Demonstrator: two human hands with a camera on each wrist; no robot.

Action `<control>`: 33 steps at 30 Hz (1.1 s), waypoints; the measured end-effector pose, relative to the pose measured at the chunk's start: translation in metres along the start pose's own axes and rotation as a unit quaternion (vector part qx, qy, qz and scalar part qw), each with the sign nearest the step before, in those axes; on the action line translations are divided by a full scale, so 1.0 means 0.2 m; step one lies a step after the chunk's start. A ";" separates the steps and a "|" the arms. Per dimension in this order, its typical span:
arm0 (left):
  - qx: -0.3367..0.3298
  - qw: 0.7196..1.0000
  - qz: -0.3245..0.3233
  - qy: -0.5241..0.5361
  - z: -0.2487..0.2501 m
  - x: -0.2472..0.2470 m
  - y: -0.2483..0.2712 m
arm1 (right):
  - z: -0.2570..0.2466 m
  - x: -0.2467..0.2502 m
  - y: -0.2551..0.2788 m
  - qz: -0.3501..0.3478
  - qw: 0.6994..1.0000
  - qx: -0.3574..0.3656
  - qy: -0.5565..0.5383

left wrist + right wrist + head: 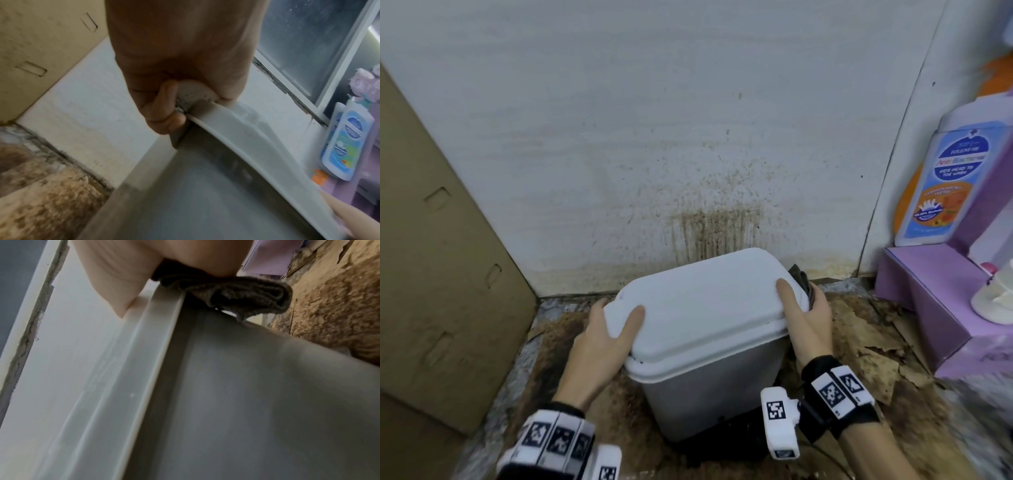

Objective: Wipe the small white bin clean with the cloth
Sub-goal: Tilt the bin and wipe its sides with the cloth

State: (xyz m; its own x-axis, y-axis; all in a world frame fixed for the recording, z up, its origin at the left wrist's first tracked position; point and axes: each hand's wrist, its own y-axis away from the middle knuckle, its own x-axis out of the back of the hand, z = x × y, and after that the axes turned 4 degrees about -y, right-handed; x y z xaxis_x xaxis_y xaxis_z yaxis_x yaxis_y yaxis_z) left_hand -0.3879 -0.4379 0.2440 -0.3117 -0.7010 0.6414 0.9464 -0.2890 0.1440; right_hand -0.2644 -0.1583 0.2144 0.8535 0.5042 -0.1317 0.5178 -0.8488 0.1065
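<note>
Plastic, light and slick by my judgement, the small white bin (709, 346) is clamped at its lid rim by my left hand (602, 339), thumb on top, and my right hand (808, 318), which also bunches the soft dark cloth (803, 279) against the side.

The bin (709, 342) looks smooth matt plastic, the cloth (242, 293) dark knitted fabric, the floor (873, 346) rough and peeling.

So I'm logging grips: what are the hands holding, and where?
Both hold the bin by its lid edges: left hand left side, right hand right side, cloth bunched underneath.
</note>
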 end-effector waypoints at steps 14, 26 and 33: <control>-0.013 0.997 -0.061 0.034 0.00 0.03 -0.24 | 0.08 -0.05 0.20 0.075 0.997 0.019 -0.031; -0.014 0.981 0.097 -0.165 0.02 -0.02 -0.19 | 0.04 0.03 0.11 0.035 0.998 -0.009 -0.046; -0.140 0.957 0.134 -0.216 0.18 -0.09 -0.10 | 0.03 -0.02 0.15 0.032 0.999 0.016 -0.027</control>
State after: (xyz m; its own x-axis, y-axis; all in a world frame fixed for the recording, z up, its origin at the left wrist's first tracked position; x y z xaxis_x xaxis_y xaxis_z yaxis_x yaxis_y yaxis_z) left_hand -0.3986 -0.3970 0.2569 0.0595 -0.4573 0.8873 0.9089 -0.3427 -0.2376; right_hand -0.2522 -0.1856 0.2129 0.8803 0.4395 -0.1786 0.4588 -0.8845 0.0849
